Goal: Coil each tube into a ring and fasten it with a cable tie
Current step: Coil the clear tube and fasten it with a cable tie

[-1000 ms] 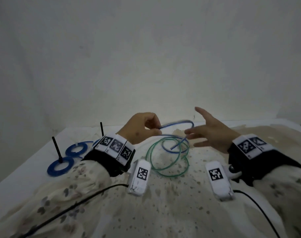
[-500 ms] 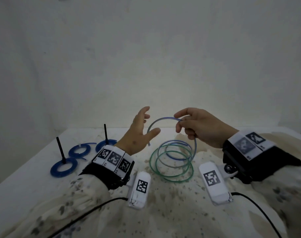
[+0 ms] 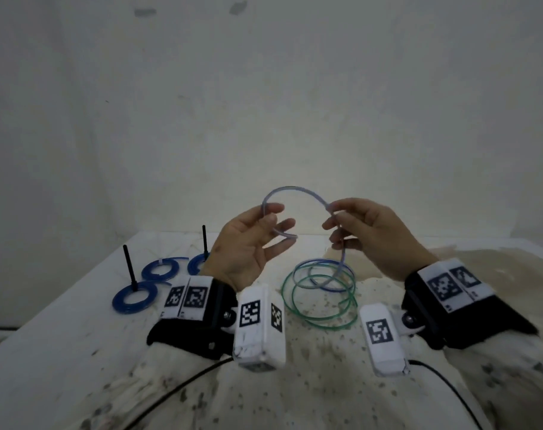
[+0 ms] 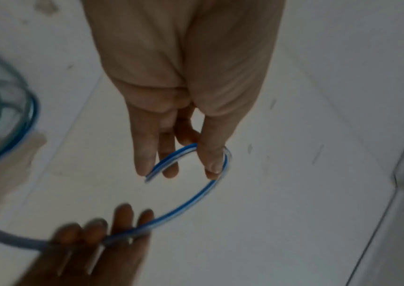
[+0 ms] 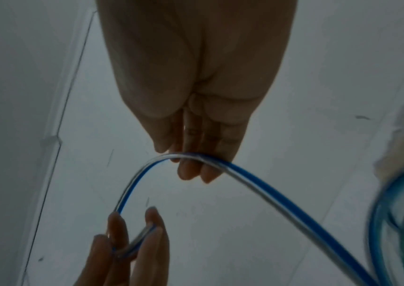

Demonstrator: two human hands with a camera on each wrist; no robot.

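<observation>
A clear tube with a blue stripe (image 3: 298, 191) arcs in the air between both hands. My left hand (image 3: 265, 218) pinches it near its free end (image 4: 197, 152), which curls past the fingers. My right hand (image 3: 333, 217) pinches the tube further along (image 5: 196, 155); from there it drops to loose loops on the table (image 3: 326, 274). A green tube (image 3: 321, 305) lies coiled on the table under those loops.
Several finished blue rings (image 3: 134, 297) lie at the left of the table, two around thin black upright posts (image 3: 129, 268). A white wall stands close behind. Black cables run from the wrist cameras toward me.
Both hands rose with the tube. The left hand, open half a second ago, now pinches the tube near its end, and the arc between the hands has widened.
</observation>
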